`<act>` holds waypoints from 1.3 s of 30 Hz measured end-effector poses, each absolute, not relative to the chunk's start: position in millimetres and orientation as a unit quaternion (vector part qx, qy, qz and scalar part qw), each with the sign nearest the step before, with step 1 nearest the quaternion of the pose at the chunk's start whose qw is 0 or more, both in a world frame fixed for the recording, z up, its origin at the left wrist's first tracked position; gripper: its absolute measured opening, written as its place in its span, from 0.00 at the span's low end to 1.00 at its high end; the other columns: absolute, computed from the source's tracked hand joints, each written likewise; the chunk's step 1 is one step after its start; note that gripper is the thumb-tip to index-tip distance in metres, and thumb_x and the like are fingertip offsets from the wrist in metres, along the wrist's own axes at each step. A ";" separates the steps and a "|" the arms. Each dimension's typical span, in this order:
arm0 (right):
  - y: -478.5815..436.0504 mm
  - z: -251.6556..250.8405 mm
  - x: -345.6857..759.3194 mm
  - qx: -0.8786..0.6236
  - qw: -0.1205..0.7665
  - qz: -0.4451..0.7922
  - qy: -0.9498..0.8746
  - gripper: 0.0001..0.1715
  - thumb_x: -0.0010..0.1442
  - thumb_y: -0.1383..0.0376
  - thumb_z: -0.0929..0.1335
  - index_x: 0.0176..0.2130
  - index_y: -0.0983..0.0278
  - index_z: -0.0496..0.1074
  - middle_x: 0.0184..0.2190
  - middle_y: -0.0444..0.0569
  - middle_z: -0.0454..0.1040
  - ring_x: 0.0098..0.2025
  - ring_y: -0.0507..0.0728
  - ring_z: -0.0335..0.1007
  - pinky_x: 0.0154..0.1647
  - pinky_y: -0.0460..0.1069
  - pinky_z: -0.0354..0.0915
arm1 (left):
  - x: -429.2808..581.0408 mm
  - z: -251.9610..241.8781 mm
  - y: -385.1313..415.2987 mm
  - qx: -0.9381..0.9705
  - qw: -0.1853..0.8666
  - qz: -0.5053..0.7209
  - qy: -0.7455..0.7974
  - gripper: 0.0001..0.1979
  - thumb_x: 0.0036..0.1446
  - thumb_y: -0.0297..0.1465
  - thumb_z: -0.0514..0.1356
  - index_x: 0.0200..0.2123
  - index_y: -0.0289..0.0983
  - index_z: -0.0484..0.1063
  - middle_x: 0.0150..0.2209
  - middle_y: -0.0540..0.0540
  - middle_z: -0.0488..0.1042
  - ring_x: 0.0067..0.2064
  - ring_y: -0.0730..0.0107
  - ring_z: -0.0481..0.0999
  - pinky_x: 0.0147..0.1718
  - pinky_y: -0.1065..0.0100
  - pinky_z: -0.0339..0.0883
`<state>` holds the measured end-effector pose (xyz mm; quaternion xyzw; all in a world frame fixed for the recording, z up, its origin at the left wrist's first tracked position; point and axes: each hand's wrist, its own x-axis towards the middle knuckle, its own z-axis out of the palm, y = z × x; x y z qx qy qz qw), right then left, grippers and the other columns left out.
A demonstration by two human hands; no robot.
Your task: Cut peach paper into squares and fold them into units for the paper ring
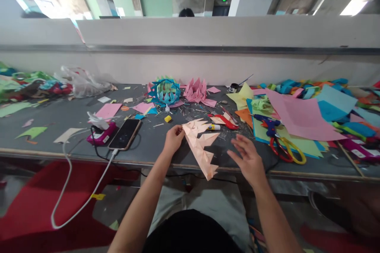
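Pinched at its upper left end, a strip of folded peach paper with pointed spikes (199,148) hangs from my left hand (174,139) over the table's front edge. My right hand (247,156) is off to the right of the strip, its fingers apart and nothing in them. Beyond the strip lie a glue stick (214,127) and a red-handled tool (228,121), partly hidden by paper. A yellow cap (168,118) rests to the left of them.
A phone (125,134) on a white cable lies beside a purple power strip (102,133). Spiky paper pieces, blue (165,91) and pink (196,90), stand at the back. Scissors (287,150), a blue glue gun (268,123) and coloured sheets (305,112) crowd the right. A red chair (44,205) is left.
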<state>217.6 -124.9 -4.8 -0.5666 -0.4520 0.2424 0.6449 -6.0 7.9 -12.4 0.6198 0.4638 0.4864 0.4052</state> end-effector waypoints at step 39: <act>-59.0 -11.3 213.3 -0.559 0.649 0.461 -0.232 0.15 0.45 0.53 0.71 0.26 0.62 0.71 0.22 0.45 0.71 0.23 0.51 0.65 0.22 0.44 0.63 | 4.9 45.6 23.6 0.649 0.297 0.321 0.623 0.12 0.47 0.27 0.57 0.37 0.40 0.72 0.39 0.44 0.72 0.37 0.61 0.71 0.36 0.64 0.62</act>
